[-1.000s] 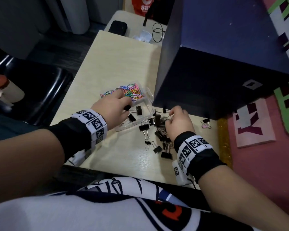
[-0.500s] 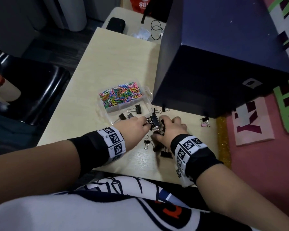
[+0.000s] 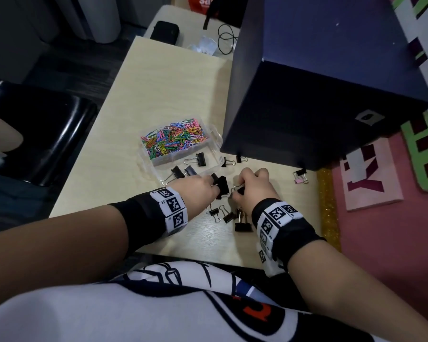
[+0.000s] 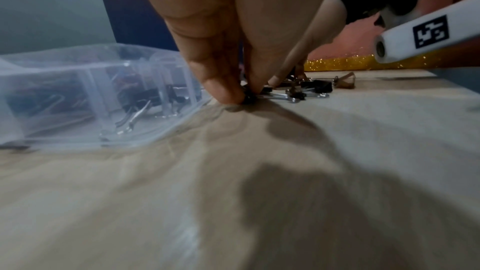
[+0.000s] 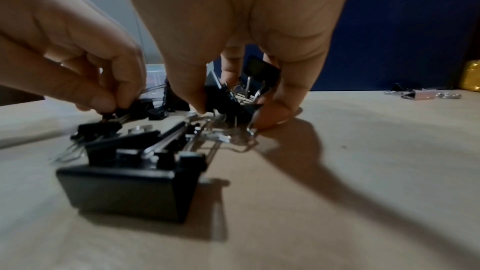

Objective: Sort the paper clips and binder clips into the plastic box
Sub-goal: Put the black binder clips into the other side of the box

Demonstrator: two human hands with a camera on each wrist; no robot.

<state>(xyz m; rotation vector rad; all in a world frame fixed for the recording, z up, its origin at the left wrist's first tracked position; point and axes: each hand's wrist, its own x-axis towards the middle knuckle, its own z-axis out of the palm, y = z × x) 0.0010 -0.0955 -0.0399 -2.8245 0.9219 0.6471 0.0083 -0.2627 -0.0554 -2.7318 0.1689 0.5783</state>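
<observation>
A clear plastic box (image 3: 214, 138) sits mid-table, its far compartment full of coloured paper clips (image 3: 174, 140), its near compartment holding a few black binder clips (image 3: 200, 159). Several more black binder clips (image 3: 242, 222) lie in a loose heap on the table before it. My left hand (image 3: 211, 185) pinches a small black binder clip (image 4: 248, 95) at the heap's left edge. My right hand (image 3: 241, 188) grips a bunch of black binder clips (image 5: 233, 100) between thumb and curled fingers, just above the table. A large black clip (image 5: 124, 188) lies nearest the right wrist camera.
A big dark blue box (image 3: 331, 82) stands on the table's right side, right behind the hands. A pink binder clip (image 3: 300, 177) and two small black ones (image 3: 232, 160) lie by its base. The light wooden table (image 3: 158, 82) extends far left. A black chair (image 3: 42, 132) stands beside it.
My left hand left the plastic box and came down to the heap of binder clips, where it now pinches one. My right hand stayed at the heap, gathering clips.
</observation>
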